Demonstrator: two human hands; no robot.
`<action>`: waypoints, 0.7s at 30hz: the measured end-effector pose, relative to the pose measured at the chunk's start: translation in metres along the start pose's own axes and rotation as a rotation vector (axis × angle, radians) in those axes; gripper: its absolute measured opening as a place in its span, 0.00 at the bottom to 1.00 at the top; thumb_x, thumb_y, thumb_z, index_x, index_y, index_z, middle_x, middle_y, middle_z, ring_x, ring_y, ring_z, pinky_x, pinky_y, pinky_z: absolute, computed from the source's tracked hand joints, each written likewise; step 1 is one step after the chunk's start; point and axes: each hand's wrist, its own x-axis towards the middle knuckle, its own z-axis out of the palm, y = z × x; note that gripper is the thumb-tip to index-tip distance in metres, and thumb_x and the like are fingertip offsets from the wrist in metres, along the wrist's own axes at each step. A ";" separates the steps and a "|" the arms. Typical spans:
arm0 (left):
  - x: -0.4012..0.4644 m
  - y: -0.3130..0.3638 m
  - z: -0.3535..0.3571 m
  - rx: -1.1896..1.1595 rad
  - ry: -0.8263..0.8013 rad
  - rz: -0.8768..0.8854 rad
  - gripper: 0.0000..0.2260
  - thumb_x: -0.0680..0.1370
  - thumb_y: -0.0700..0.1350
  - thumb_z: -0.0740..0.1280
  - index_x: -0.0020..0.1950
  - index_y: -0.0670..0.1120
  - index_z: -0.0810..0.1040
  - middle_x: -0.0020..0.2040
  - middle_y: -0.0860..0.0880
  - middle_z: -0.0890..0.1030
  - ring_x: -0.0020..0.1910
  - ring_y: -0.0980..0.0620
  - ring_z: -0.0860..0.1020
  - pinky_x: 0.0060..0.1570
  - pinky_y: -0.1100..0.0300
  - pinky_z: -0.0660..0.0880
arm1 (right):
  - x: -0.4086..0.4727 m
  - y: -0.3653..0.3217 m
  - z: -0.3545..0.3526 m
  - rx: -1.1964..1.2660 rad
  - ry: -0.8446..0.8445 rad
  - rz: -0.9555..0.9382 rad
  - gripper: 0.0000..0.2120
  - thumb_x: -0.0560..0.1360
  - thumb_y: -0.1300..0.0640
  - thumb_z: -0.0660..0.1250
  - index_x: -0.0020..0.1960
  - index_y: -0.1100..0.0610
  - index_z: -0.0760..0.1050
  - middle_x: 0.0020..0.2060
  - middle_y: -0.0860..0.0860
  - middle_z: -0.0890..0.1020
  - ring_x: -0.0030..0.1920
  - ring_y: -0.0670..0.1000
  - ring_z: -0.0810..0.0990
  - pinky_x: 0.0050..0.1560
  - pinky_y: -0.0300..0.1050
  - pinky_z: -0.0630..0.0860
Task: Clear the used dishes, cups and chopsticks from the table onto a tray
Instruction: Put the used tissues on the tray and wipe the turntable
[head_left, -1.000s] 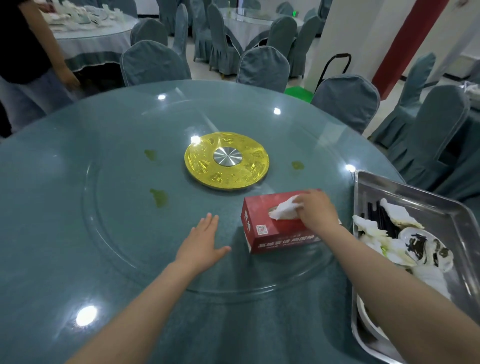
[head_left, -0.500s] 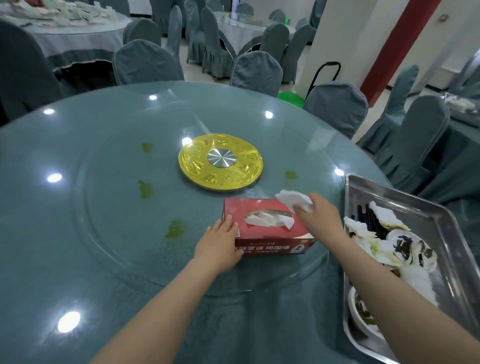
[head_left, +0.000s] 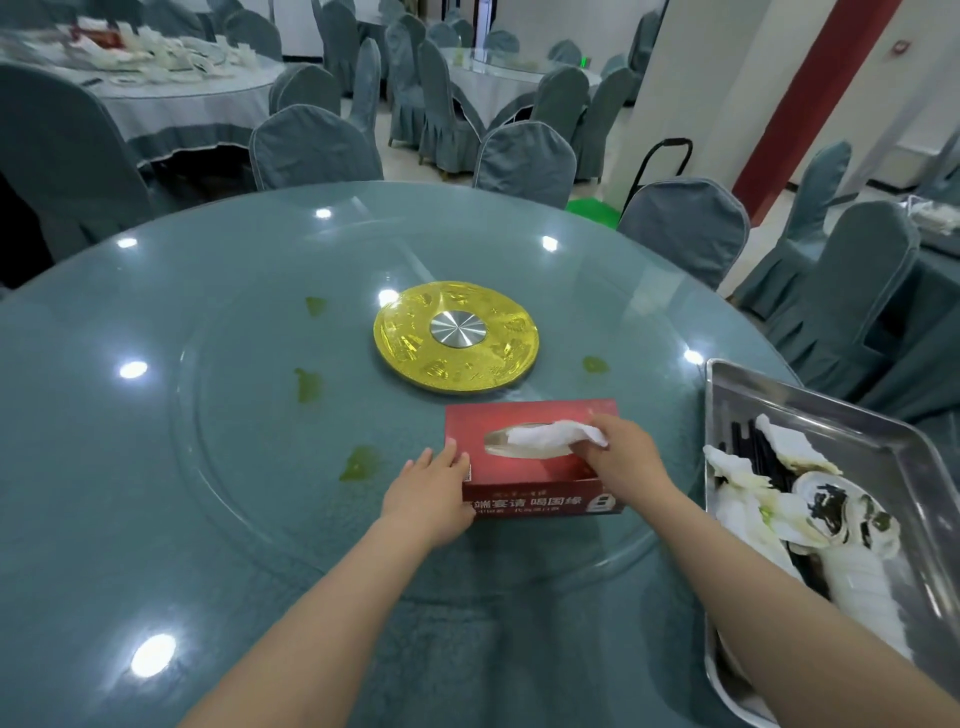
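With dishes and chopsticks already piled in the tray (head_left: 878, 410) at 3 o'clock, only green spills (head_left: 359, 463) remain; left hand (head_left: 428, 493) steadies the tissue box (head_left: 540, 486), fingers straight, right hand (head_left: 623, 460) pinches a tissue (head_left: 550, 434).

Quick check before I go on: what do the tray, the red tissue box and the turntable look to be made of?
Tray: brushed metal, likely stainless steel, with a grey matte sheen and rolled rim.
Red tissue box: printed cardboard, by its sharp folded edges and flat panels.
Turntable: clear glass, probably; the teal cloth shows through and ceiling lights glint on it.
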 end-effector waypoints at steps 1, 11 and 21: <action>0.000 0.003 0.000 0.008 -0.006 0.004 0.32 0.79 0.53 0.61 0.78 0.47 0.51 0.79 0.48 0.46 0.77 0.43 0.50 0.74 0.49 0.50 | -0.002 -0.001 -0.002 0.097 0.009 0.059 0.04 0.75 0.56 0.66 0.46 0.56 0.77 0.38 0.50 0.78 0.40 0.53 0.76 0.37 0.44 0.66; -0.003 0.012 -0.020 -0.093 -0.068 0.037 0.32 0.76 0.55 0.64 0.76 0.45 0.58 0.79 0.45 0.46 0.77 0.44 0.48 0.74 0.47 0.54 | -0.020 -0.026 -0.020 1.028 0.158 0.262 0.07 0.80 0.58 0.61 0.56 0.57 0.74 0.50 0.60 0.81 0.51 0.59 0.80 0.54 0.59 0.76; -0.041 0.022 -0.072 -1.223 0.083 0.109 0.11 0.76 0.43 0.69 0.57 0.45 0.80 0.52 0.51 0.83 0.49 0.54 0.80 0.50 0.62 0.74 | -0.014 -0.089 -0.019 1.119 -0.148 0.290 0.12 0.79 0.56 0.55 0.56 0.55 0.75 0.47 0.55 0.81 0.48 0.56 0.78 0.50 0.50 0.73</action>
